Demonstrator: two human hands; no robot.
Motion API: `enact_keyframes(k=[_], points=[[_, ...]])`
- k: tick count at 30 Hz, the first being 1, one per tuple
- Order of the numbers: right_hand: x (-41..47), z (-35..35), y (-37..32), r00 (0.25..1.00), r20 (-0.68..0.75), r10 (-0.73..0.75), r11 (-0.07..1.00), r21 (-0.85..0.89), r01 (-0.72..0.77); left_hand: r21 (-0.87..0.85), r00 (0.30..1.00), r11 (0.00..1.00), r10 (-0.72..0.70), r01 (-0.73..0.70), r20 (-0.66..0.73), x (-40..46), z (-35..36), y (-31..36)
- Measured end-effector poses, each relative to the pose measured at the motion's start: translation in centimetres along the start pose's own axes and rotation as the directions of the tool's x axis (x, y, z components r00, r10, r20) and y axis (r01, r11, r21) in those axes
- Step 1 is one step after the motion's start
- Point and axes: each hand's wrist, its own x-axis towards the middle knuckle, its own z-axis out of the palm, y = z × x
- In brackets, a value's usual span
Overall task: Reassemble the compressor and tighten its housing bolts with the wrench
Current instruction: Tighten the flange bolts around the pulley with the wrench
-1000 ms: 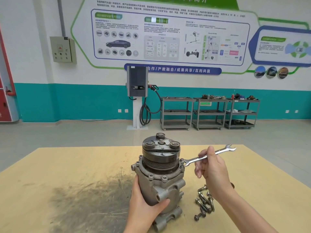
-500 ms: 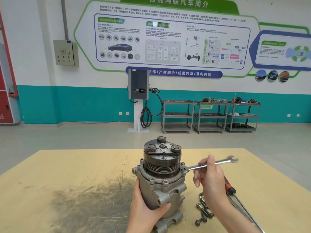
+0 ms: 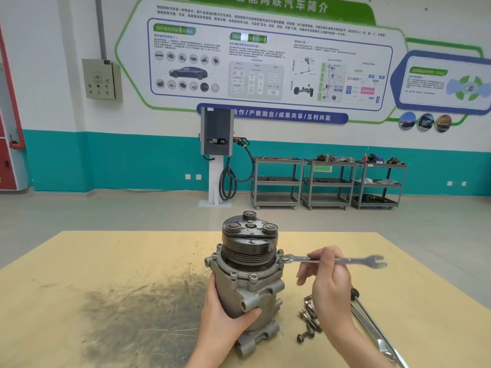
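Head view | compressor [image 3: 249, 282] upright mid-table, my left hand [image 3: 225, 322] gripping its body | right hand [image 3: 329, 285] pinches wrench [image 3: 337, 260], shaft level, pointing right from right-side flange bolt [image 3: 280, 260] | swing needed

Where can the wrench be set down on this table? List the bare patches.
Bare table left of the compressor, beyond the dark smudge; also the far right corner behind the wrench. Crowded: loose bolts and long tools by the right hand.
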Motion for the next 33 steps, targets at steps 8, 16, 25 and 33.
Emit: enact_keyframes(k=[8,16,25,33], points=[[3.5,-0.7,1.2,0.880,0.185,0.437,0.880,0.116,-0.461,0.030,0.999,0.999,-0.031,0.031,0.008,-1.1,0.0,1.6],[4.8,-0.3,1.2,0.796,0.242,0.554,0.798,0.119,-0.591,0.047,1.000,0.999,-0.028,0.028,0.003,-1.0,0.0,1.4],[5.0,-0.5,1.4,0.780,0.272,0.564,0.792,0.088,-0.604,0.035,1.000,0.999,-0.025,0.025,-0.002,-0.4,0.0,0.6],[4.4,-0.9,2.3,0.868,0.259,0.424,0.851,0.215,-0.480,0.030,1.000,1.000,0.000,0.000,0.000,0.1,0.1,0.2]])
